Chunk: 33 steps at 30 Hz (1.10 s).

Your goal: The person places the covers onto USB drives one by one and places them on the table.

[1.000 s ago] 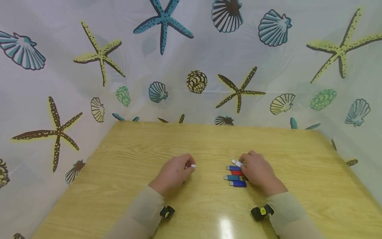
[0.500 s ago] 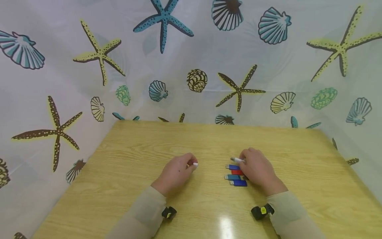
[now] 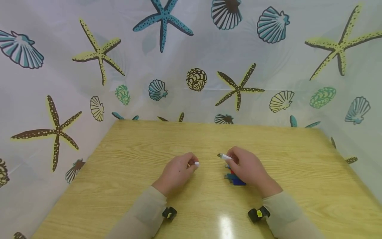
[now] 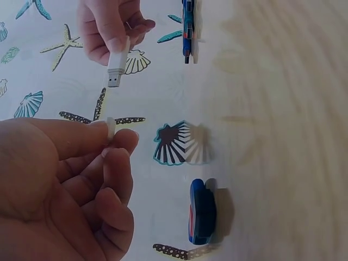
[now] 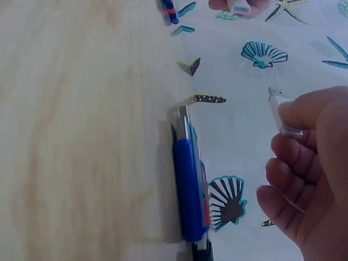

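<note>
My right hand (image 3: 249,166) pinches a white USB stick (image 3: 226,157) between thumb and fingers, its bare metal plug pointing left. A small white cap (image 3: 196,163) is pinched by my left hand (image 3: 177,172), with a short gap between cap and plug. In the left wrist view the plug of the white stick faces the cap. Below my right hand lie several uncapped USB sticks, among them a teal one (image 3: 230,176) and a dark blue one (image 3: 239,182). A red one (image 3: 232,171) is partly covered by the hand.
Several coloured caps (image 4: 202,212) lie on the table by my left hand, hidden from the head view. The wooden table (image 3: 143,142) backs onto a white curtain (image 3: 179,106) printed with shells and starfish. Dark camera straps sit on both wrists.
My right hand has lifted the white USB stick from beside the row and carried it left, toward the cap. My left hand has shifted slightly right, still pinching the cap.
</note>
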Available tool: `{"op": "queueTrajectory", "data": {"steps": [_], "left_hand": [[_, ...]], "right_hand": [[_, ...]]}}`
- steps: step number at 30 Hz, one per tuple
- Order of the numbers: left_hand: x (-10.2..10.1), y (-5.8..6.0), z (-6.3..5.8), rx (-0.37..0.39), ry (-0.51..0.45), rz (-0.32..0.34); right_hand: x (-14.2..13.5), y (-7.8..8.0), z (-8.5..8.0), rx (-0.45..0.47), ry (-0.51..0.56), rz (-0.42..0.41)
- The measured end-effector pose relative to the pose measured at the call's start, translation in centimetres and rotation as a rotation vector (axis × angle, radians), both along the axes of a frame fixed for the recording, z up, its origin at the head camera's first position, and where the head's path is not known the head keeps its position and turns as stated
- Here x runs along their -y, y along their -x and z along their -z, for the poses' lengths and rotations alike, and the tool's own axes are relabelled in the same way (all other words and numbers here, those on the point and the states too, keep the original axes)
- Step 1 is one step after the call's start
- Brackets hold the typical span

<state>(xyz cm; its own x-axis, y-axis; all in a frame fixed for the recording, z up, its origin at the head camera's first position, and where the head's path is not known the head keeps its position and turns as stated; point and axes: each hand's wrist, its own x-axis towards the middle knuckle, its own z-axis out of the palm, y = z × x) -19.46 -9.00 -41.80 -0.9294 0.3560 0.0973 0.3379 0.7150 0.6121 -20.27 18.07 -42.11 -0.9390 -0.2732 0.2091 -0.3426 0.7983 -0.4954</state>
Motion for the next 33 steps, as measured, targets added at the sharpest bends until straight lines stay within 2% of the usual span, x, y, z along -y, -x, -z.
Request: {"op": "queueTrajectory", "data": {"steps": [13,27,33], "left_hand": [[-0.3,-0.1,0.0,0.048,-0.041,0.005],[-0.6,-0.3,-0.2,0.066,-0.104,0.047],[-0.7,-0.3,-0.4,0.061,-0.094,0.047]], "right_hand": [[1.3,-1.1,-0.8,-0.024,0.042,-0.143],[2.3,-1.4,-0.5,-0.037,0.016,-0.193],[2.6,-1.5,-0.5,-0.053,0.023,-0.208]]}}
